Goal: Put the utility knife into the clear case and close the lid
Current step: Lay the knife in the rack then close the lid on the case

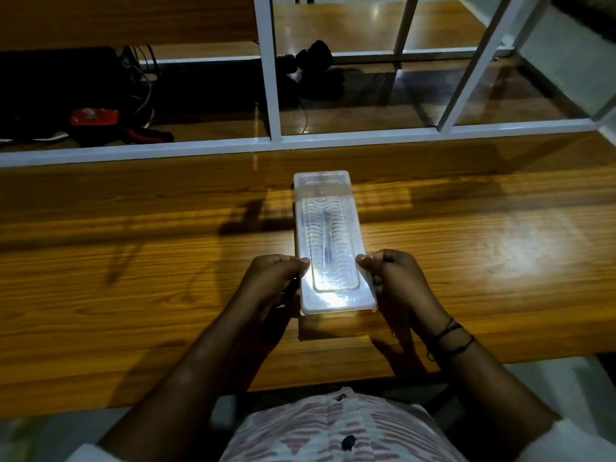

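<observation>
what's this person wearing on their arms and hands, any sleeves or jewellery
Both hands are bare: the left hand and the right hand have no gloves or rings that I can make out. The forearms are uncovered, with pale sleeve edges only near the elbows. The right wrist carries dark thread bands wound round it; the left wrist is plain.

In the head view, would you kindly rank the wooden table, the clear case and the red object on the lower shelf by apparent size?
1. Wooden table, largest by far.
2. Clear case.
3. Red object, smallest, though it lies farther from the camera, so its true size is unsure.
</observation>
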Motion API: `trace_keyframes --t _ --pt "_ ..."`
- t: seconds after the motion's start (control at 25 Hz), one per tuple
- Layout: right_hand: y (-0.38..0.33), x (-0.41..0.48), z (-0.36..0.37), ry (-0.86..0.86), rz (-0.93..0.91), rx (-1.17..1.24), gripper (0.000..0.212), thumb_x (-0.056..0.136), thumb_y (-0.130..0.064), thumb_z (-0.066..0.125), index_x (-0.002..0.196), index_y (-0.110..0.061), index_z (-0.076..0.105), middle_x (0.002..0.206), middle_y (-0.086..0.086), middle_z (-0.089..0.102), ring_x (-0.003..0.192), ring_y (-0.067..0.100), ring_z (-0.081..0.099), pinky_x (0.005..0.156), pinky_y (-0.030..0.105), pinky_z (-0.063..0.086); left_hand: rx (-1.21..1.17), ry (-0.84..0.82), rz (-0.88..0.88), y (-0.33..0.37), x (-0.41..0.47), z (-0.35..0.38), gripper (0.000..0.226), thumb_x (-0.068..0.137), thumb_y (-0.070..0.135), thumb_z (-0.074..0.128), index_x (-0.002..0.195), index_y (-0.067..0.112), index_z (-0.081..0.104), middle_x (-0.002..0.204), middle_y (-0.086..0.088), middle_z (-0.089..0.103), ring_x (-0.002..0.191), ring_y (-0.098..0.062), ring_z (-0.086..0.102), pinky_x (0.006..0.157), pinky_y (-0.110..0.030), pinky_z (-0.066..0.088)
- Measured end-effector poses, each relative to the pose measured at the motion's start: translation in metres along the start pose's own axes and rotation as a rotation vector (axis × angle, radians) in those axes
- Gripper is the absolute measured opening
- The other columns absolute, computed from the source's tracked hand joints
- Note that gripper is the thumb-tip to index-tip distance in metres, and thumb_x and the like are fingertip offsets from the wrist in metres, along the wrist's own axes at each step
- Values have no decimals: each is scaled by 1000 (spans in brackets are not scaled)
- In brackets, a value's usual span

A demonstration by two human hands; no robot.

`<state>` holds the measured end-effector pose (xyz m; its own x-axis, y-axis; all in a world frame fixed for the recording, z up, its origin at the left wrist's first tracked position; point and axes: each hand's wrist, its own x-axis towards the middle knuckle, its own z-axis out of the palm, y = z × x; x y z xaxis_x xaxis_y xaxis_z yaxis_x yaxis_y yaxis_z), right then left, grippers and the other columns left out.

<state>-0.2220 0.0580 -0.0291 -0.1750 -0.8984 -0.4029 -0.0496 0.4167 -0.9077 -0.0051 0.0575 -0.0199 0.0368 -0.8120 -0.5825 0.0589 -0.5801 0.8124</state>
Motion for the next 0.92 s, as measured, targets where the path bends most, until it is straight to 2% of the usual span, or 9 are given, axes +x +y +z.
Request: trace_keyframes --t 0.12,0.24,0.36,0.48,0.72,0.84,0.92 --pt "-16 14 3 27 -31 -34 31 92 -27 74 65 -16 63 56 -2 63 53 19 58 51 28 45 16 27 38 17 12 2 18 100 26 71 91 10 76 75 -6 80 57 -20 72 49 -28 56" --pt "-28 28 8 68 -91 -153 36 93 -35 72 71 -7 67 57 -3 62 56 19 58 57 31 45 66 59 88 31 29 3 20 100 31 71 93 13 78 88 -8 85 69 -22 78 58 -33 59" --pt "-30 33 13 99 -109 -217 39 94 -33 70 85 5 69 66 3 64 62 19 59 63 34 45 129 73 113 33 37 5 20 100 29 71 90 13 78 94 -12 85 75 -27 79 65 -38 60" --pt "-28 35 15 105 -91 -220 39 96 -31 68 89 7 68 72 7 67 62 19 61 58 30 47 155 88 98 32 43 6 21 99 28 71 88 14 80 90 -13 85 77 -32 79 71 -43 61" --pt "-28 33 17 118 -84 -207 33 97 -30 67 85 1 71 68 4 68 58 15 60 51 23 45 160 97 73 31 43 8 24 100 32 70 90 14 82 92 -16 85 78 -36 78 72 -45 60" --pt "-25 31 17 147 -138 -264 31 96 -28 67 75 -5 67 61 0 62 55 13 56 38 14 38 157 103 70 33 42 10 22 99 28 70 88 13 81 88 -15 84 75 -36 77 67 -42 60" --pt "-30 31 15 138 -151 -274 29 95 -28 68 71 -12 64 61 -1 62 56 12 57 44 17 40 187 104 51 42 42 11 19 98 22 69 90 10 81 82 -12 82 73 -34 78 63 -38 61"
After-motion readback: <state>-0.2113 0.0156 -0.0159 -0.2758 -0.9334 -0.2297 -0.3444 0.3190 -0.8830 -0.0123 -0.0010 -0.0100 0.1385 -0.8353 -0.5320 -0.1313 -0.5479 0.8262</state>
